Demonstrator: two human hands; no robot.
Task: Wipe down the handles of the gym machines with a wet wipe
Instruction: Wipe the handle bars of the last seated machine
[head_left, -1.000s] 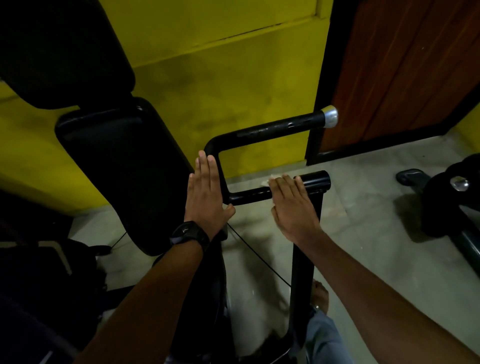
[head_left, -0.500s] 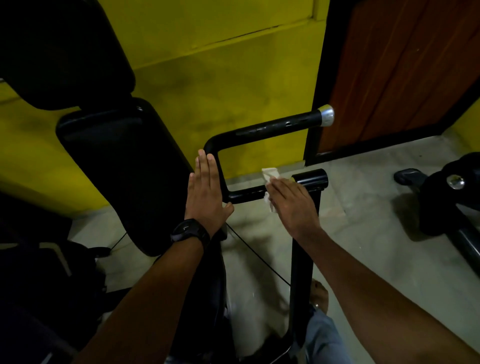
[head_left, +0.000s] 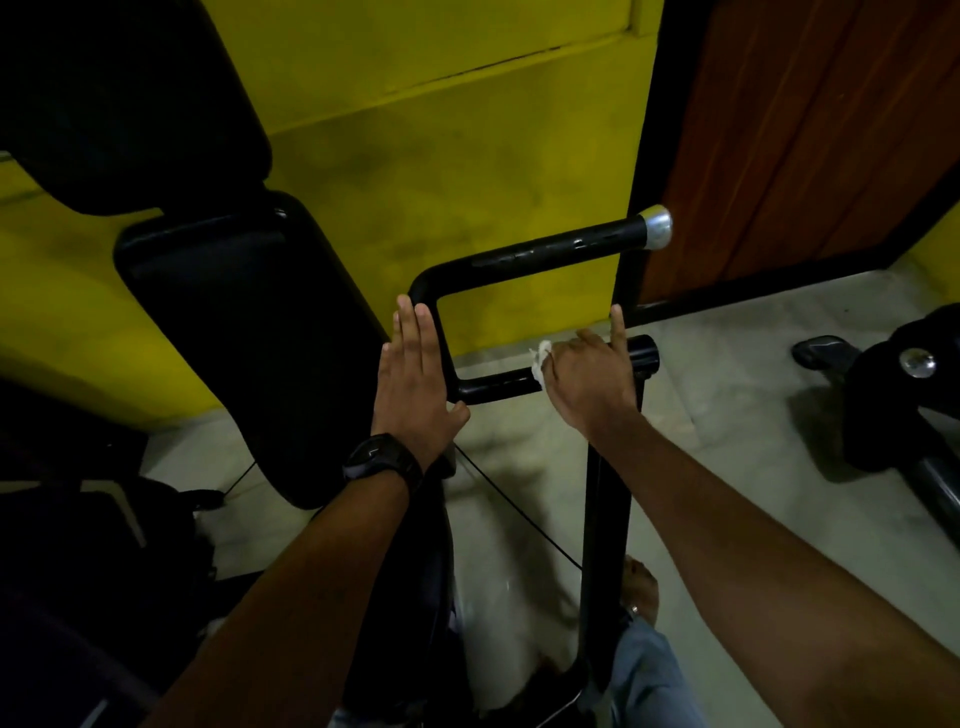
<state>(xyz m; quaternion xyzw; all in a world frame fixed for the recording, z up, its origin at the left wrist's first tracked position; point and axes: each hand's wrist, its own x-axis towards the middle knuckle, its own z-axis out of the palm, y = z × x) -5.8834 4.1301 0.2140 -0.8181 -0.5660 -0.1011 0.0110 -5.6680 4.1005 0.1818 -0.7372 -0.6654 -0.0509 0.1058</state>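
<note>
A black machine handle has a lower bar (head_left: 498, 385) and an upper bar (head_left: 550, 250) ending in a silver cap (head_left: 655, 227). My right hand (head_left: 592, 382) sits on the lower bar, curled over a crumpled white wet wipe (head_left: 539, 362) that sticks out on its left side; its index finger points straight up. My left hand (head_left: 415, 387), with a black watch on the wrist, lies flat with straight fingers against the upright bend of the handle.
Black padded machine parts (head_left: 244, 322) fill the left side before a yellow wall. A black post (head_left: 605, 530) drops from the lower bar to the floor. A brown door (head_left: 800, 135) and another dark machine (head_left: 904, 405) are on the right. A thin cable (head_left: 519, 512) crosses the pale floor.
My right hand went from lying flat on the lower bar to curling over the wipe, and it has slid slightly right along the bar. My left hand has stayed put.
</note>
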